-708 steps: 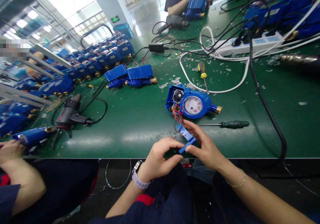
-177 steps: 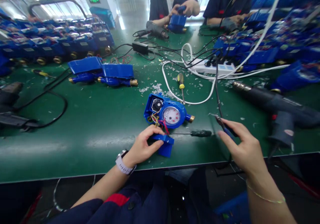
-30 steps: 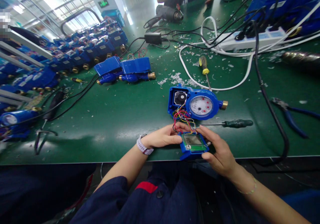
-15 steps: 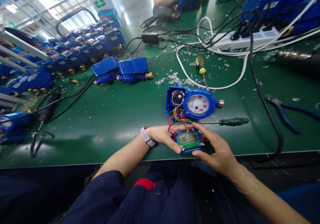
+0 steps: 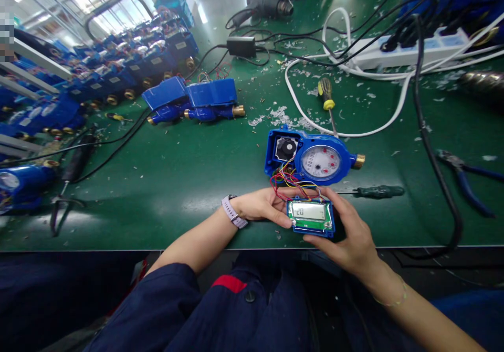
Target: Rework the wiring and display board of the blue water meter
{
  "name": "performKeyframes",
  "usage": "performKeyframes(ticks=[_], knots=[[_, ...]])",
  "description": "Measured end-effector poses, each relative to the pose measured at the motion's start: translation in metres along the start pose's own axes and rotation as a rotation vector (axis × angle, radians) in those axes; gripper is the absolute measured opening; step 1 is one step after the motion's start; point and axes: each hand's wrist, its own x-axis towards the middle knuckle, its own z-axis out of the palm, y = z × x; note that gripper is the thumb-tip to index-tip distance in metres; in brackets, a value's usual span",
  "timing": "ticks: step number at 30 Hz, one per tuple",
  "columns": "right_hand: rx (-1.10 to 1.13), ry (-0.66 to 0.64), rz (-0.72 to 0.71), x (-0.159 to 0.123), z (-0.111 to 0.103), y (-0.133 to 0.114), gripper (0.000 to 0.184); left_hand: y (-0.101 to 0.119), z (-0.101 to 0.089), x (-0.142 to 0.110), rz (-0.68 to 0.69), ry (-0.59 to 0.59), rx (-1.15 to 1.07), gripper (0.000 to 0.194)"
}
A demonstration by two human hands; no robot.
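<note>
Between my two hands is a display module (image 5: 311, 216), a green circuit board with a lit LCD in a blue frame. My left hand (image 5: 268, 208) grips its left side, thumb on the front edge. Around the right side curls my right hand (image 5: 350, 231), its thumb low by the near edge. Thin coloured wires (image 5: 289, 180) run from the module's far edge into the open box of a blue water meter (image 5: 321, 160). The meter lies just beyond my hands, dial up, brass fitting to the right. Some fingers are hidden behind the module.
A green-handled screwdriver (image 5: 380, 192) lies right of my hands, and a yellow-black screwdriver (image 5: 326, 94) behind the meter. Pliers (image 5: 466, 181) and a thick black cable (image 5: 423, 126) are at right. A power strip (image 5: 413, 50), heat gun (image 5: 270, 1) and two blue meters (image 5: 212, 96) stand farther back.
The module has tilted so its display faces me more squarely, and it sits slightly farther right with my hands. The view has shifted a little; both hands keep their grip.
</note>
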Motion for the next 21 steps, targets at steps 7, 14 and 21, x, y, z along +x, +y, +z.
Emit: performKeyframes(ticks=[7,14,21], knots=[[0.079,-0.009,0.017,0.0010,-0.0011,0.0028,0.074,0.0002,0.0012,-0.0010,-0.018,0.019,-0.045,0.077],[0.096,-0.020,0.017,0.0026,-0.0025,0.0025,0.070,0.0007,0.0011,-0.0011,-0.053,0.027,-0.098,0.071],[0.097,-0.024,0.034,0.0020,-0.0025,0.0027,0.067,-0.0007,0.0008,-0.0012,-0.075,0.053,-0.095,0.071]])
